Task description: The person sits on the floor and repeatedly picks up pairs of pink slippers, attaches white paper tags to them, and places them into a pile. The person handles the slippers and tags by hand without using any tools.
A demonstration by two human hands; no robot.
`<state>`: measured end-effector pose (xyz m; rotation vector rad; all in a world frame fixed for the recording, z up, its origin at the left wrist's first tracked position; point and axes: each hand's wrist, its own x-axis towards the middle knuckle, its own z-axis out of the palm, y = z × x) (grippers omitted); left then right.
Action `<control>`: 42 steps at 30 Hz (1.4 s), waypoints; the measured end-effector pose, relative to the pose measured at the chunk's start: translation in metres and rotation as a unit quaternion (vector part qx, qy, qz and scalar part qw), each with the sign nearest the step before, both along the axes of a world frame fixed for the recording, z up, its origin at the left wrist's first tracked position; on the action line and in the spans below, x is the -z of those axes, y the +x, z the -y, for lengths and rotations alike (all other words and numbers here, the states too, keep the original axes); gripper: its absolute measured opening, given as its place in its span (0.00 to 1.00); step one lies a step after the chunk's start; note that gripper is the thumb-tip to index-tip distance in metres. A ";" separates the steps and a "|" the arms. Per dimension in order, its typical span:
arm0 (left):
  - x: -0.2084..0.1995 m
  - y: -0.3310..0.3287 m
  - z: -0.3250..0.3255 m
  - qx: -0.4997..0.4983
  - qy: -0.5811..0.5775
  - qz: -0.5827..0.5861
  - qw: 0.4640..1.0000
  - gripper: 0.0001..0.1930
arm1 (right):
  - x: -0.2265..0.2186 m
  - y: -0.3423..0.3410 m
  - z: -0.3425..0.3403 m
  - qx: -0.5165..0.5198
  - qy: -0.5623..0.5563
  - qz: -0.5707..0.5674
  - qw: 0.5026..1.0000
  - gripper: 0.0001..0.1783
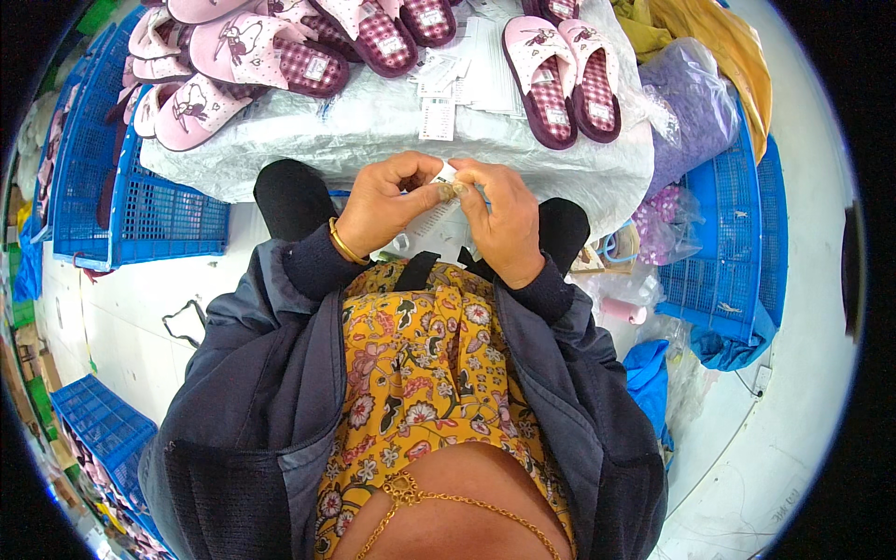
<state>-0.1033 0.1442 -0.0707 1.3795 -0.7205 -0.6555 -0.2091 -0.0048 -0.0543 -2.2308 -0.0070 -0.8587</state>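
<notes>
Just off the near edge of the covered table, my left hand [387,201] and my right hand [502,222] meet in front of me, thumbs and fingertips pinched together. Between them is a white paper tag [432,220] with small print, partly hidden by the fingers. Whether a string or fastener runs through it I cannot tell. Beyond the hands, a printed tag [437,119] lies at the edge of a stack of white tags [495,70]. A pair of pink and maroon slippers [563,82] rests to the right of the stack, toes pointing away.
More pink slippers [221,47] are piled at the table's far left. The table is wrapped in whitish plastic sheeting [308,131]. Blue crates stand at left [173,210] and right [714,233]. A bagged purple bundle [691,112] sits by the right crate; a pink roll [623,311] lies below.
</notes>
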 end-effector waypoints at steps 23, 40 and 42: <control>0.017 0.006 0.008 -0.036 0.017 -0.059 0.997 0.04 | 0.011 -0.010 0.003 0.012 0.376 -0.133 0.917 0.12; 0.006 0.003 0.004 -0.069 -0.012 0.347 0.935 0.06 | 0.020 -0.010 0.006 -0.021 0.466 -0.180 0.866 0.14; 0.005 0.001 0.003 -0.082 -0.025 0.388 0.918 0.07 | 0.021 -0.013 0.007 -0.041 0.481 -0.179 0.857 0.14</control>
